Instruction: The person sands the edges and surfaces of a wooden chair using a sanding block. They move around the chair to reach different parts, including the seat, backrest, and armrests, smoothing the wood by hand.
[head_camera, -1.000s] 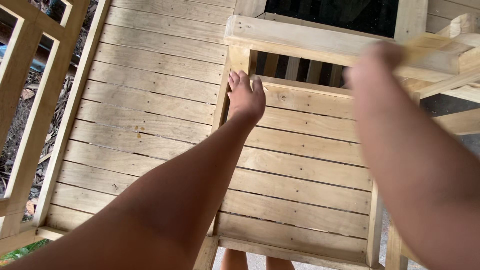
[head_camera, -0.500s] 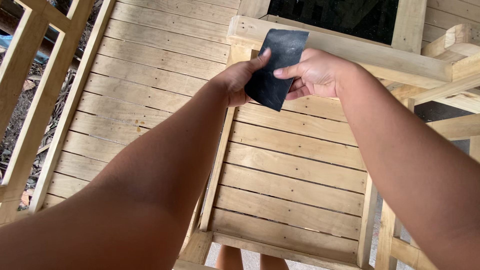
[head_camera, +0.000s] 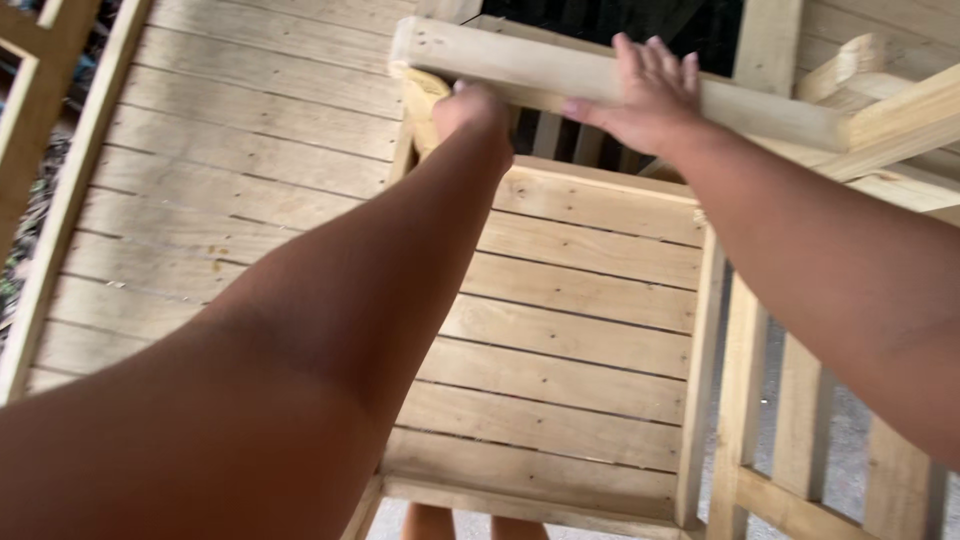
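Head view, looking down both forearms: the right hand (head_camera: 648, 95) lies flat and spread on the top rail (head_camera: 600, 80), fingers (head_camera: 655, 55) fanned over its far edge, palm pressing down to steady it. It grips nothing; it only bears on the wood. The left hand (head_camera: 470, 110) is bunched up against the near face of that same rail, close to its left end, knuckles toward us. Whether anything is pinched inside it I cannot tell from here, since the forearm hides the palm.

The rail runs across the top of a pale, unfinished slatted wooden piece, its seat boards (head_camera: 570, 340) stretching below the arms. More bare timber frames (head_camera: 900, 110) are stacked just to the right, and a slatted panel (head_camera: 240, 150) lies to the left.

Risks, as I judge them: raw, rough-sawn wood means splinters for a bare palm sliding along that edge. The rail's corner sits right at the left knuckles, so a hard push could scrape them. And with weight leaning forward on one flat hand, the piece could tip or shift against the neighbouring stack.
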